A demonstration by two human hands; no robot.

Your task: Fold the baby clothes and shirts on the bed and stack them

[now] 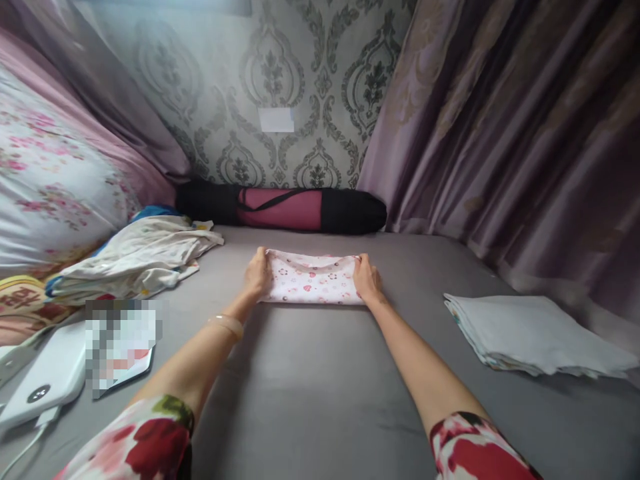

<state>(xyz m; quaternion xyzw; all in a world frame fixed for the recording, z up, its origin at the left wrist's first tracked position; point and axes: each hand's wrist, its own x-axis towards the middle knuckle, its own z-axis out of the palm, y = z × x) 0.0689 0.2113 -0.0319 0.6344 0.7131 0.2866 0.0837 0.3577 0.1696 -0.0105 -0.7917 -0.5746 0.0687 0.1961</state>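
Grey bedding [310, 373] fills the lower frame, backed by damask wallpaper at top centre and mauve curtains on the right. At the centre of the frame lies a small folded cloth [313, 279], white with pink hearts, its long axis running left to right across the picture. The left hand [257, 273] rests on the cloth's left end and the right hand [367, 279] on its right end, so the cloth lies directly between them, each hand equally near its own edge. Both hands have their fingers curled over the short edges, touching the fabric; whether they pinch it or only press it flat cannot be told. Behind the cloth a black and pink roll bag [283, 208] lies parallel to it. A stack of folded pale cloths [530, 333] sits at the right, and loose garments [135, 260] are piled at the left.
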